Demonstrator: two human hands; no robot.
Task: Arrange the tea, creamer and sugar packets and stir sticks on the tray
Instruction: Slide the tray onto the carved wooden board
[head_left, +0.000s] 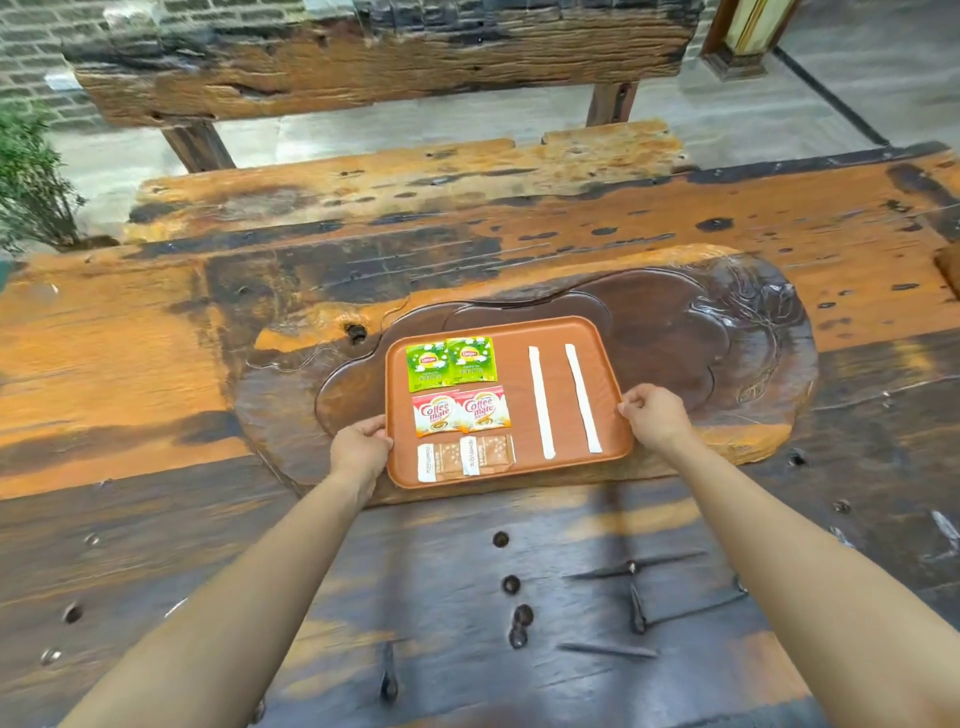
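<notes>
A rectangular terracotta-brown plastic tray (519, 332) sits on a dark carved wooden slab (727, 332) set into a weathered orange-and-black wooden table (156, 364). The left hand (358, 449) is clamped on the tray's left rim, the right hand (655, 415) on its right rim. In the tray's left half, two green tea packets (451, 362) lie side by side at the far end, two red-and-white creamer packets (461, 410) just nearer, two brown sugar packets (465, 457) nearest. In the tray's right half, two white paper-wrapped stir sticks (541, 402) lie lengthwise, apart, roughly parallel. A rough wooden bench (389, 57) stands beyond the table.
</notes>
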